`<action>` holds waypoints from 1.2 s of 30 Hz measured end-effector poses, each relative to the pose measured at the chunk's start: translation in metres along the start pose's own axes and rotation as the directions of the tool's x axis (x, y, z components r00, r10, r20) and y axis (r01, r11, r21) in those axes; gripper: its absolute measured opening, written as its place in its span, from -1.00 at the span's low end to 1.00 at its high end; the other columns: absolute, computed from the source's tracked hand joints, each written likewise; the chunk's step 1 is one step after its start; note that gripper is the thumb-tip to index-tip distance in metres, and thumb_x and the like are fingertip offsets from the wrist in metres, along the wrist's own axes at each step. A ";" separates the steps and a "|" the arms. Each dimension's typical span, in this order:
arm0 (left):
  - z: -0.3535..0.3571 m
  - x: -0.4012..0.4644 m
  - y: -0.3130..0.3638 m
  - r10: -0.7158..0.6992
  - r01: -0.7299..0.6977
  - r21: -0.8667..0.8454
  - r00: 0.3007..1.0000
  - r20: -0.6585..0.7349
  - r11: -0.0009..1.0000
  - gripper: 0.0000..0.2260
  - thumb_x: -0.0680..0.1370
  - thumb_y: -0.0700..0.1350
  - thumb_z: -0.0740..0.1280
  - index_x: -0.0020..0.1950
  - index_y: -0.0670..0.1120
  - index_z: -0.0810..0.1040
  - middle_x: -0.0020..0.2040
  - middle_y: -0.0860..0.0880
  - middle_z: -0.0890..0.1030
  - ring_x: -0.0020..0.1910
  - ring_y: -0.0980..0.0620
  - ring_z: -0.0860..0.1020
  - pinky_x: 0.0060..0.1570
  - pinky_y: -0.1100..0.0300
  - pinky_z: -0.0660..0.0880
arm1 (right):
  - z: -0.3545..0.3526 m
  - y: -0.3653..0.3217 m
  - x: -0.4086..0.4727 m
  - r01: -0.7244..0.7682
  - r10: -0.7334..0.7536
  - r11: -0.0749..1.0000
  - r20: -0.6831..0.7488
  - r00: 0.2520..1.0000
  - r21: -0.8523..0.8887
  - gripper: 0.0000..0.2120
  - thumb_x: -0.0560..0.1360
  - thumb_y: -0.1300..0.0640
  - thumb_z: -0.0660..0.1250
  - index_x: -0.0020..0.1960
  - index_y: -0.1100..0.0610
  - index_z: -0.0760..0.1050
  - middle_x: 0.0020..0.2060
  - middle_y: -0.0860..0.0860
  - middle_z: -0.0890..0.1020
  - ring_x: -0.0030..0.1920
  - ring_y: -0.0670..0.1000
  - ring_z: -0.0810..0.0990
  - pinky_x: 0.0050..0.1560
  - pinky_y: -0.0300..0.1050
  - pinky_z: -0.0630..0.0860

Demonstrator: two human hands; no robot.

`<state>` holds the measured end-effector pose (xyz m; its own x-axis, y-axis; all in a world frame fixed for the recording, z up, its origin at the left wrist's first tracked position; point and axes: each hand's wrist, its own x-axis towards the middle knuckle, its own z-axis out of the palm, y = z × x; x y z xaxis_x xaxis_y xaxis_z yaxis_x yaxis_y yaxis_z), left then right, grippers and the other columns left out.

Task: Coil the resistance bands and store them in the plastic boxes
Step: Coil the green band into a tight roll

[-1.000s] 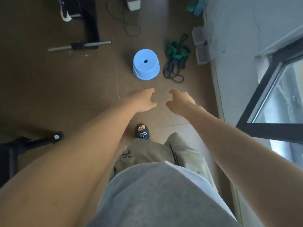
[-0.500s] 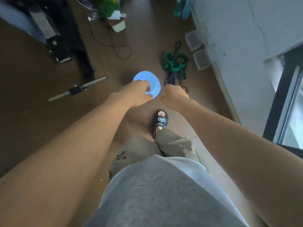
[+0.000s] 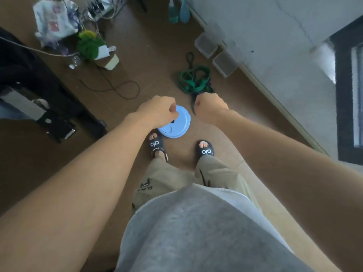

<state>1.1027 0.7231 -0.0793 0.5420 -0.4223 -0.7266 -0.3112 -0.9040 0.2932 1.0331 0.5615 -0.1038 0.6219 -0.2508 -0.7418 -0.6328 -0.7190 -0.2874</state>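
Note:
A tangle of green resistance bands point(image 3: 193, 79) lies on the brown floor, with black bands point(image 3: 193, 108) under it. Two clear plastic boxes point(image 3: 205, 45) point(image 3: 225, 63) stand by the wall just beyond the tangle. I stand with both arms stretched forward. My left hand point(image 3: 159, 110) hovers over a round blue stool point(image 3: 177, 124), its fingers curled and holding nothing. My right hand point(image 3: 212, 107) is a fist in the air, covering the near end of the black bands. Nothing shows in its grip.
My feet in black slides point(image 3: 156, 144) point(image 3: 205, 151) stand right behind the stool. Black gym equipment point(image 3: 49, 99) fills the left. A cable point(image 3: 117, 89) loops on the floor, with clutter point(image 3: 90, 46) behind it. A wall point(image 3: 275, 46) and window frame point(image 3: 345, 95) close the right.
I have stepped forward, so the stool, bands and boxes now lie much closer below me. Both hands have closed from loosely curled into fists.

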 end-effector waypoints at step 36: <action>-0.060 0.374 0.104 0.218 -0.328 0.380 0.927 0.304 0.865 -0.78 0.46 0.19 0.28 0.04 0.15 0.54 0.07 0.02 0.62 0.06 -0.11 0.59 0.13 -0.16 0.57 | -0.052 0.118 0.287 -0.244 0.305 0.788 -0.015 0.952 0.565 -0.79 0.59 0.13 0.30 0.22 0.11 0.50 -0.02 0.07 0.51 -0.08 0.17 0.48 -0.07 -0.09 0.40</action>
<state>1.3197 0.4673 -0.2831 0.1970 -0.5682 -0.7989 -0.7437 -0.6176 0.2559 1.1607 0.3712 -0.3188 0.4059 -0.4684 -0.7848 -0.9110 -0.1391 -0.3882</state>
